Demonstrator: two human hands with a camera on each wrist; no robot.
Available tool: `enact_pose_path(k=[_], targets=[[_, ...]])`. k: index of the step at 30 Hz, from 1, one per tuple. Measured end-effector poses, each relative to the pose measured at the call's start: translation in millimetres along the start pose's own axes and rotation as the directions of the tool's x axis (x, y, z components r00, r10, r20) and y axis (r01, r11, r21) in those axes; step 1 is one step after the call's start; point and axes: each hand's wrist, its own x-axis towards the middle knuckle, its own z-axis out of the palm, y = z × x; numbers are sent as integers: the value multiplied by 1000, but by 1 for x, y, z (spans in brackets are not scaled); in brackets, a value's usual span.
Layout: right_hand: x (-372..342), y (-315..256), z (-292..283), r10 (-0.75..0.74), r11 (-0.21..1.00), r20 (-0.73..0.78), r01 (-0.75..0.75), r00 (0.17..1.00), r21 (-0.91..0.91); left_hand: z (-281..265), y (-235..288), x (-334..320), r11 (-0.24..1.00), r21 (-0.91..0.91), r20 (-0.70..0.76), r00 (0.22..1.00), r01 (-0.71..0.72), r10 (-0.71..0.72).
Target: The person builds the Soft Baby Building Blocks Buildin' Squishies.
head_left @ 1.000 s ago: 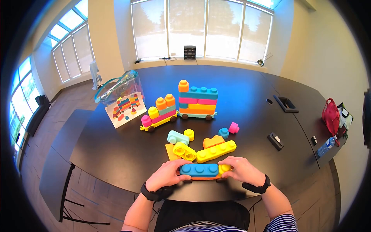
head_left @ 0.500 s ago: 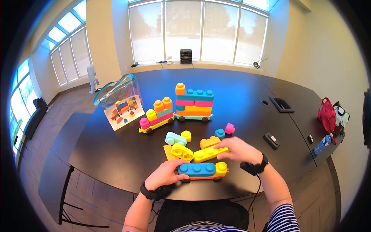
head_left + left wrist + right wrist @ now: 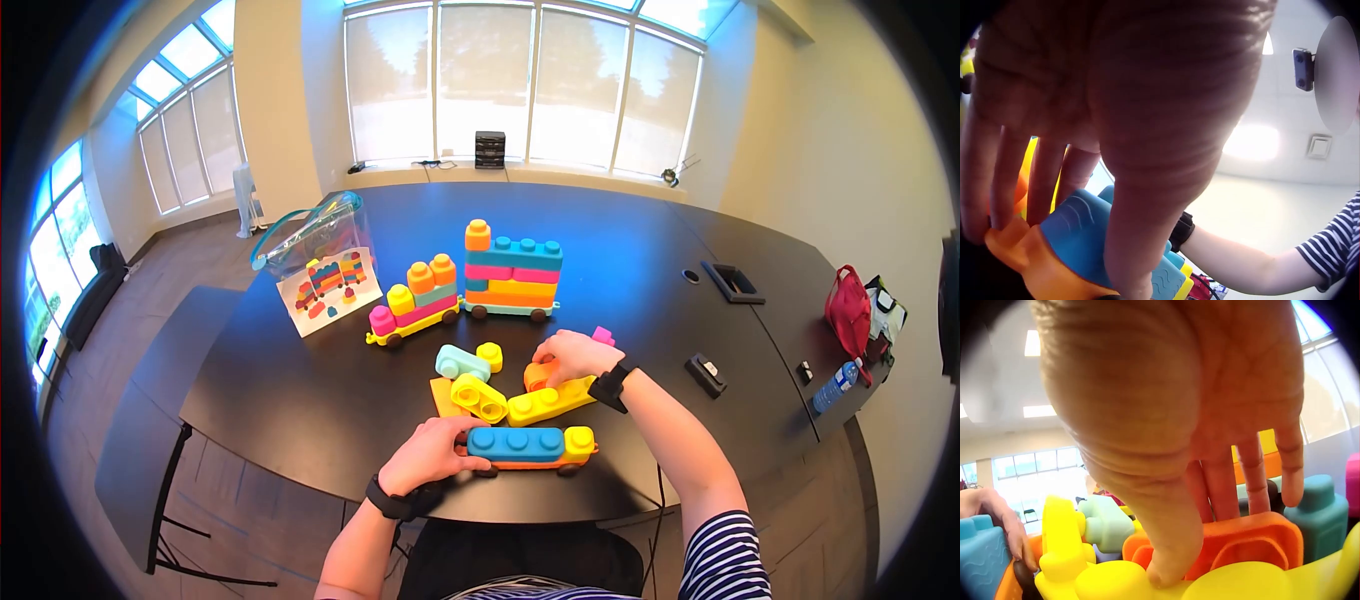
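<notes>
orange wagon (image 3: 530, 465): one layer fitted, left fingers (image 3: 1009, 175) gripping it. far wagons (image 3: 512, 288) look built; loose blocks (image 3: 545, 404) remain; right fingers (image 3: 1219, 487) pinch orange block (image 3: 1279, 529).

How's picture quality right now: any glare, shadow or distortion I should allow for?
Head: fisheye bending curves the table, corners go black, and the window blinds glare; left wrist: the left hand is in shadow against a blown-out ceiling light; right wrist: far windows wash out, and the right hand blocks much of the frame.
</notes>
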Motion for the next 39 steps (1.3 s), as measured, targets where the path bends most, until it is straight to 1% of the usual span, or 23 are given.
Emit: enact_pose_path(k=[3,6,9,10,13,15,16,17,19,22,25,28,31,34,39], targets=[[-8,-11,-11,-18,999,-11,17,1000,-40,8,4,-1,1000,15,-39,999,8,-7],[-11,-8,-5,-57,998,-112,57,992,2,19,11,-1,1000,12,-93,996,17,-16],[-28,-24,-11,-22,988,-280,63,960,138,23,14,-1,1000,7,-124,992,11,-10],[-37,-33,-15,-68,983,-339,121,938,139,23,15,-1,1000,6,-129,992,5,-4],[-71,-74,-22,-93,938,-302,185,949,294,24,12,0,1000,-17,-130,991,23,-25],[-87,-97,-5,-176,924,-352,277,920,262,22,16,0,998,-14,-122,991,53,-55],[-95,-111,-1,-206,925,-358,300,911,232,22,17,0,998,-13,-119,991,68,-69],[-105,-123,15,-272,923,-395,354,877,151,24,15,0,997,-31,-113,991,71,-75],[-111,-129,28,-296,924,-467,373,833,79,25,9,3,995,-64,-109,991,75,-82],[-109,-132,43,-297,933,-467,358,833,45,26,8,2,995,-68,-125,989,74,-82],[-111,-139,48,-311,928,-510,373,802,20,27,4,4,996,-58,-116,990,73,-80],[-116,-146,51,-324,937,-504,345,801,-55,26,5,4,994,-78,-114,990,73,-81],[-116,-148,59,-331,941,-537,310,776,-133,25,7,3,997,-25,-113,990,79,-81],[-113,-149,66,-292,953,-560,284,775,-103,24,7,3,995,-36,-116,989,88,-91],[-117,-152,66,-264,964,-533,236,804,-122,23,8,3,996,-10,-111,990,84,-84]])
